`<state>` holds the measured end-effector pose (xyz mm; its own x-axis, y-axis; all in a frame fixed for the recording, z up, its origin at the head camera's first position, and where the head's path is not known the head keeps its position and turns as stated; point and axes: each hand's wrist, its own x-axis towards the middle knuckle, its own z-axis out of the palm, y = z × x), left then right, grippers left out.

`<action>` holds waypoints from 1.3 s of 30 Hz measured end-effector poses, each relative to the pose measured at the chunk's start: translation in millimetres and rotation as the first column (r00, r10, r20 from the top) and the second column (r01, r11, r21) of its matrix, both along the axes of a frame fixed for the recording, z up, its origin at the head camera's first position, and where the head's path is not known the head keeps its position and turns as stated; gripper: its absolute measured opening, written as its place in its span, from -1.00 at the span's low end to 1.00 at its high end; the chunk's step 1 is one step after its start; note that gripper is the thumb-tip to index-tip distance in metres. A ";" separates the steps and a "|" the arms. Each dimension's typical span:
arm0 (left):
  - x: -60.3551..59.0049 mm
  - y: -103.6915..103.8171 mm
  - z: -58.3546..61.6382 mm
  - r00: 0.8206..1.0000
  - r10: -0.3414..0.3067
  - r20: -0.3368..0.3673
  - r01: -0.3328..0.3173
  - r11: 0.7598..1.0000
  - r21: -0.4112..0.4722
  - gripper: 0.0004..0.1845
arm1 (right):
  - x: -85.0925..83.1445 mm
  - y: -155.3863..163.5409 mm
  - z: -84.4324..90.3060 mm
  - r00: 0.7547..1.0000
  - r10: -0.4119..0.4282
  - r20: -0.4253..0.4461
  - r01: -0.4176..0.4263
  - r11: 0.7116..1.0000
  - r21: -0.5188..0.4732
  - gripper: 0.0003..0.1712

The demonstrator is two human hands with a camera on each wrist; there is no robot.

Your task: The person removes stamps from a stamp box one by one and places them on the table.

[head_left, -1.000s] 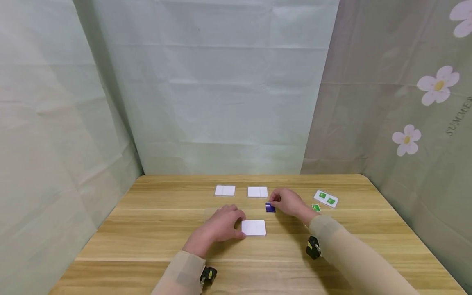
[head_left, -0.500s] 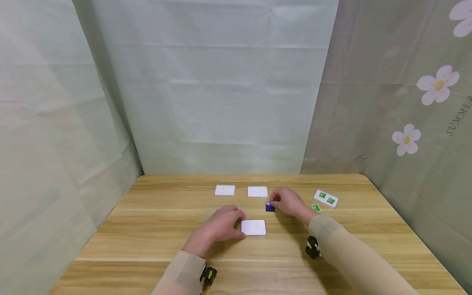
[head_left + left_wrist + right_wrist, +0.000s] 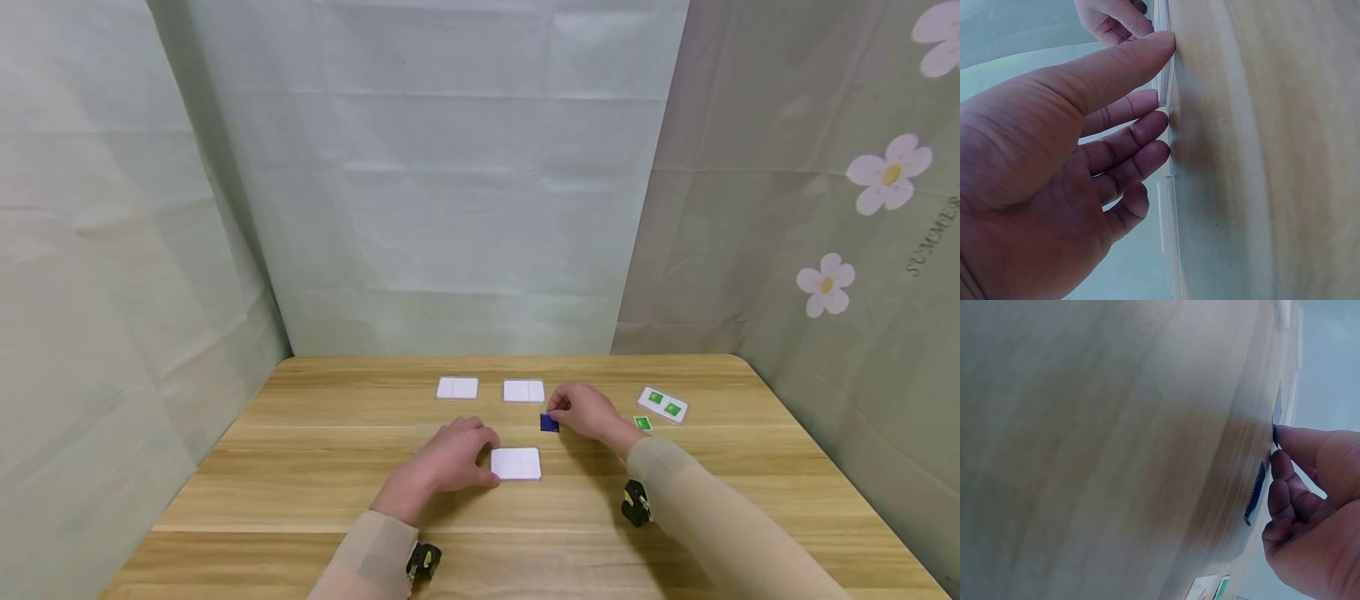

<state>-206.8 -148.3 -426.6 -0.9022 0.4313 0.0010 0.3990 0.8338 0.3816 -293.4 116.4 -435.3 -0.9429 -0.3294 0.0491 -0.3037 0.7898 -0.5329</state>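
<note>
On a light wooden counter (image 3: 300,475), the left hand (image 3: 450,462) lies nearest the viewer with relaxed fingers, its thumb tip touching the left edge of a blank white square card (image 3: 516,463). Just beyond and to the right, the right hand (image 3: 588,411) pinches a small dark blue square tile (image 3: 550,422) between thumb and fingertips, the tile raised on edge at the counter. Farther back lie two more white cards (image 3: 457,387), and to the right a white card bearing two green squares (image 3: 663,404) with a loose green tile (image 3: 642,422) beside it.
</note>
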 end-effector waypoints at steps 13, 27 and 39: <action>-1.3 -0.3 -2.1 1.000 -0.016 -0.021 0.016 1.000 -0.003 -0.52 | 4.7 0.6 5.3 0.999 -0.038 -0.006 0.037 0.999 -0.035 -0.92; -2.3 -0.9 -2.8 1.000 -0.017 -0.016 0.017 1.000 -0.006 -0.51 | 35.4 -4.6 6.5 1.000 0.018 0.009 -0.017 0.988 -0.157 -0.91; -2.5 -2.1 -1.9 0.999 -0.036 -0.022 0.036 0.999 0.003 -0.50 | 59.8 -4.9 0.4 0.990 0.141 0.031 -0.131 0.967 -0.217 -0.69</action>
<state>-209.3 -150.4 -428.5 -0.8858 0.4636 0.0220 0.4371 0.8173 0.3755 -233.6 111.5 -434.9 -0.8929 -0.4411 0.0905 -0.3718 0.6086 -0.7010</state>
